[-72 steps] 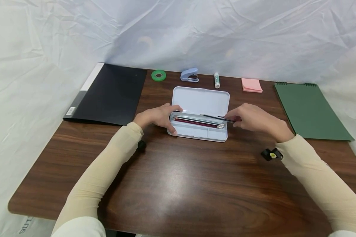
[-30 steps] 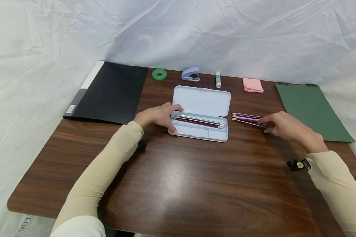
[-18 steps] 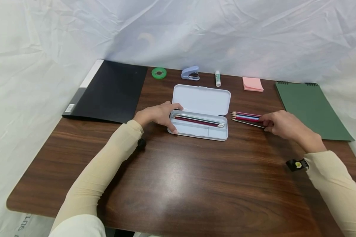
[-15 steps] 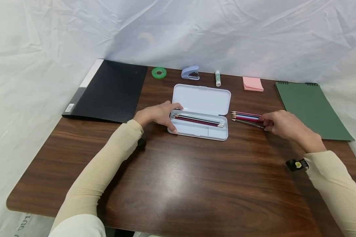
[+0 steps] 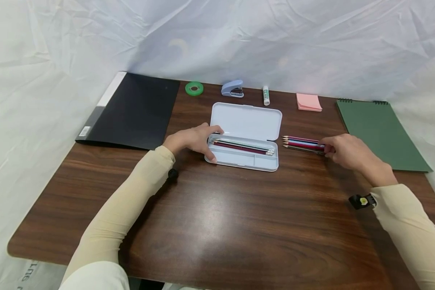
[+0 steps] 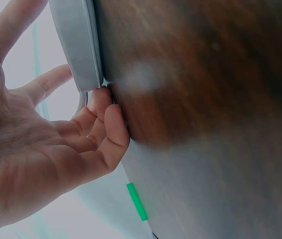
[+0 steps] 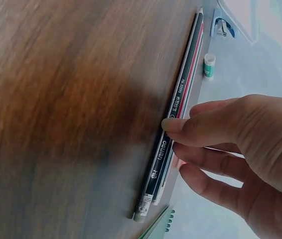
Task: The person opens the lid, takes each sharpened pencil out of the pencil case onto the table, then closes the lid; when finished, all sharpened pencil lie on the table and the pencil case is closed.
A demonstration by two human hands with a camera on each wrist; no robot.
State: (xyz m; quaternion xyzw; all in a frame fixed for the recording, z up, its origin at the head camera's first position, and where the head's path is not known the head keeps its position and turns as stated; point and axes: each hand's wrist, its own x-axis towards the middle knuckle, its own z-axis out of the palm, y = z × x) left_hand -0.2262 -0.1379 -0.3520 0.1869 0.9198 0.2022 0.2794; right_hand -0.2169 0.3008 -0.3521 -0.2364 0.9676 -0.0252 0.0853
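Note:
On the table lies an open white pencil case [image 5: 247, 123], its lid folded back. Several pencils [image 5: 241, 148], silvery green and dark red, lie in its long compartment. My left hand [image 5: 193, 141] grips the case's left end, thumb at the front edge and index finger at the hinge side. To the right of the case, several pencils [image 5: 299, 139] lie in a row, tips pointing left. My right hand [image 5: 348, 151] holds the nearest one, a dark HB pencil [image 7: 163, 137] with an eraser end, near its rear half. In the right wrist view the thumb lies on it.
Behind the case stand a green tape roll [image 5: 194, 88], a blue stapler [image 5: 233, 88], a glue stick [image 5: 266, 96] and pink sticky notes [image 5: 308, 102]. A black folder [image 5: 137, 110] lies left, a green spiral pad [image 5: 380, 135] right, beside my right hand.
My right hand has carried the dark pencil from over the case rightward to the row of pencils, where it now lies nearly parallel to them. The left hand has stayed on the case.

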